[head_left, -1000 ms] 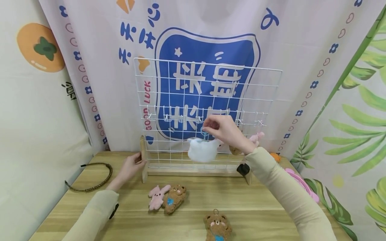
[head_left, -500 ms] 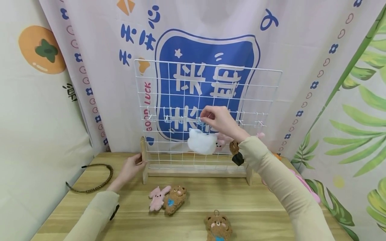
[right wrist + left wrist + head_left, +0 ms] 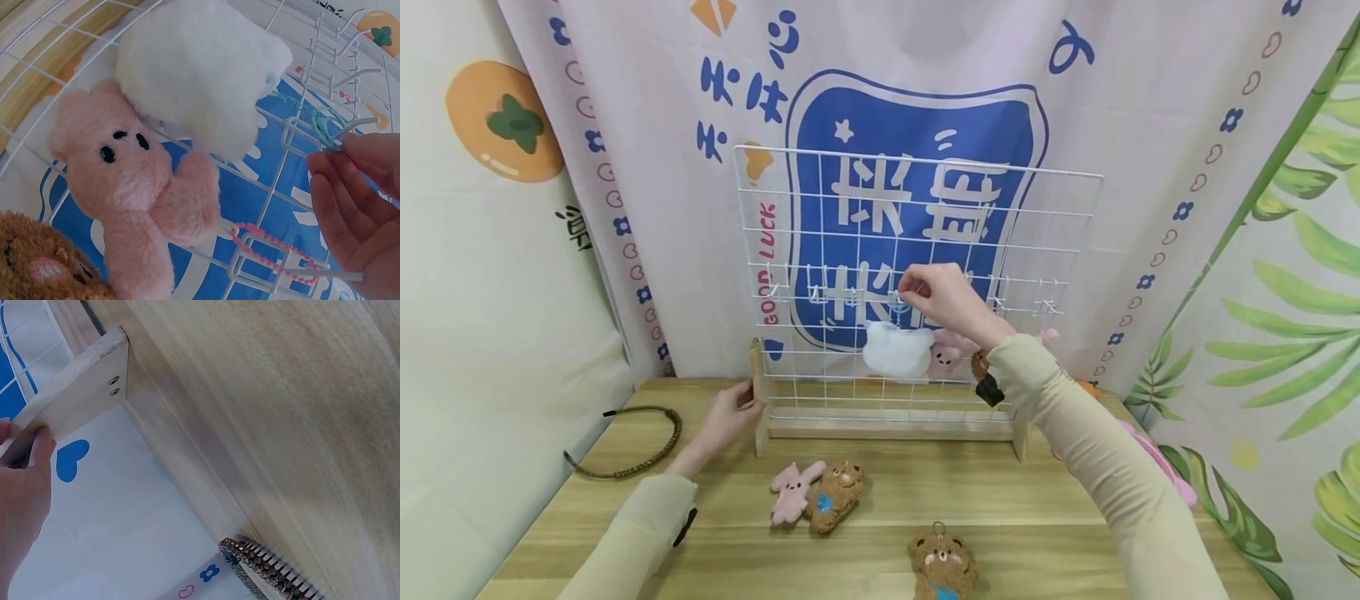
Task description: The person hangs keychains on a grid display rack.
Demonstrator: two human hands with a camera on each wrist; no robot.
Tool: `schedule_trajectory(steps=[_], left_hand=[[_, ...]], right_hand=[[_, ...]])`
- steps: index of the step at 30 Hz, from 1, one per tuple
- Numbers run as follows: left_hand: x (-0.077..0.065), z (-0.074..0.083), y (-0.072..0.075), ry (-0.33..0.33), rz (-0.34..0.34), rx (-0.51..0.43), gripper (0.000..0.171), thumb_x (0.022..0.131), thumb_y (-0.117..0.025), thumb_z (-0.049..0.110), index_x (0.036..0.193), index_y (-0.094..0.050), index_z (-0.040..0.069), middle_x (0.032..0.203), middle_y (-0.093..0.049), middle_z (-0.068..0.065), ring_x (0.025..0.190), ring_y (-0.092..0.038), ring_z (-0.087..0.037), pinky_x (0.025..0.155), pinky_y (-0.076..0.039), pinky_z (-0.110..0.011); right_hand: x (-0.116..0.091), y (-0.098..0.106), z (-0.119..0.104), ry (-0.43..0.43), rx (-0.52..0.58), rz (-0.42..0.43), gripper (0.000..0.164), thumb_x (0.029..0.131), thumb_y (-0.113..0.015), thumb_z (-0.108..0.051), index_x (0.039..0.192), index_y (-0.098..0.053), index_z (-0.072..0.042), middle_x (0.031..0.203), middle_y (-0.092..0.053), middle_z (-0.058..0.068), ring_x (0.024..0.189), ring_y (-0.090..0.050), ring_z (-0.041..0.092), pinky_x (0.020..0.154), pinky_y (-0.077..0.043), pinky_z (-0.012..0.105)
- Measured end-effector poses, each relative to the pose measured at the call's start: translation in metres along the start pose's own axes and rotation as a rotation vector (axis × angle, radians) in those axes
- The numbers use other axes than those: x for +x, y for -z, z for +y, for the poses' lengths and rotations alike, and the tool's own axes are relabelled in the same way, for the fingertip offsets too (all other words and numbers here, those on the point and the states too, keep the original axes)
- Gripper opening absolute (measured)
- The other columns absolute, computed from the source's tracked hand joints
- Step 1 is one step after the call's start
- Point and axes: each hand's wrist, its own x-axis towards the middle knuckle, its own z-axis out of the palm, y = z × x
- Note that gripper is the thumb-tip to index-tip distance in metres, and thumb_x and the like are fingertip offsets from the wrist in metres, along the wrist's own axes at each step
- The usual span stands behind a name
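The right hand pinched a blue loop mid-frame.
The white toy looked soft, light, best held there; at left, the left hand gripped a wooden post.

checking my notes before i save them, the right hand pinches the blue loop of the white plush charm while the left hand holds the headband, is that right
Not quite: the left hand holds the wooden side post, and the headband lies apart on the table, as the left wrist view shows. The right hand does pinch the blue loop of the white plush charm.
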Motion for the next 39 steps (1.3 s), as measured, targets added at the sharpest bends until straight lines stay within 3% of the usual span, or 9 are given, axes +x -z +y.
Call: schedule_trajectory(steps=[6,10,16,20,26,33,39], left_hand=[[0.000,0.000,0.000,-0.011,0.002,-0.001,0.050,0.097,-0.057,0.001,0.138,-0.039,-0.022,0.135,-0.048,-0.042,0.128,-0.051,-0.053,0.106,-0.048,-0.052],[0.001,0.001,0.000,-0.010,0.004,0.002,0.050,0.097,-0.057,0.001,0.139,-0.039,-0.021,0.136,-0.048,-0.041,0.129,-0.050,-0.052,0.106,-0.048,-0.050],[0.003,-0.001,0.000,-0.009,0.006,0.011,0.049,0.098,-0.057,0.001,0.138,-0.040,-0.021,0.136,-0.049,-0.041,0.128,-0.051,-0.052,0.106,-0.048,-0.051],[0.003,-0.002,0.000,-0.010,0.003,0.009,0.050,0.097,-0.058,0.001,0.138,-0.040,-0.021,0.136,-0.049,-0.041,0.128,-0.051,-0.052,0.105,-0.049,-0.051],[0.003,-0.001,0.000,0.001,-0.001,0.011,0.051,0.097,-0.059,0.002,0.138,-0.040,-0.021,0.135,-0.049,-0.041,0.127,-0.052,-0.052,0.105,-0.049,-0.050],[0.004,-0.002,-0.001,-0.001,0.000,0.022,0.049,0.098,-0.057,0.002,0.138,-0.039,-0.021,0.136,-0.048,-0.041,0.128,-0.051,-0.053,0.106,-0.047,-0.051],[0.002,-0.004,-0.002,-0.014,0.005,0.024,0.047,0.097,-0.056,0.001,0.137,-0.042,-0.020,0.135,-0.050,-0.041,0.127,-0.052,-0.052,0.106,-0.047,-0.051]], right_hand=[[-0.003,0.003,-0.001,0.014,-0.044,-0.004,0.006,0.095,-0.066,-0.011,0.098,-0.069,-0.006,0.094,-0.073,0.008,0.081,-0.067,0.017,0.070,-0.061,0.026],[-0.010,0.009,-0.004,0.058,-0.041,0.054,0.008,0.094,-0.066,-0.008,0.099,-0.069,-0.004,0.094,-0.073,0.009,0.078,-0.065,0.017,0.068,-0.060,0.026],[-0.031,0.016,-0.011,0.154,-0.020,0.163,0.005,0.092,-0.067,-0.004,0.096,-0.070,-0.002,0.090,-0.073,0.009,0.076,-0.066,0.016,0.068,-0.062,0.026],[-0.050,0.008,-0.014,0.196,0.026,0.161,0.005,0.089,-0.070,-0.003,0.094,-0.070,-0.001,0.087,-0.074,0.009,0.073,-0.067,0.015,0.065,-0.062,0.020],[-0.078,-0.028,-0.014,0.197,0.089,0.011,0.007,0.087,-0.072,-0.004,0.093,-0.070,-0.001,0.084,-0.074,0.009,0.072,-0.068,0.013,0.065,-0.059,0.012],[-0.098,-0.098,-0.005,0.204,0.154,-0.242,0.007,0.091,-0.068,-0.009,0.091,-0.072,-0.003,0.081,-0.075,0.005,0.067,-0.064,0.004,0.064,-0.058,0.012],[-0.100,-0.158,0.010,0.104,0.159,-0.414,0.010,0.093,-0.066,-0.013,0.092,-0.074,-0.006,0.082,-0.075,0.004,0.069,-0.064,0.001,0.064,-0.054,0.008]])
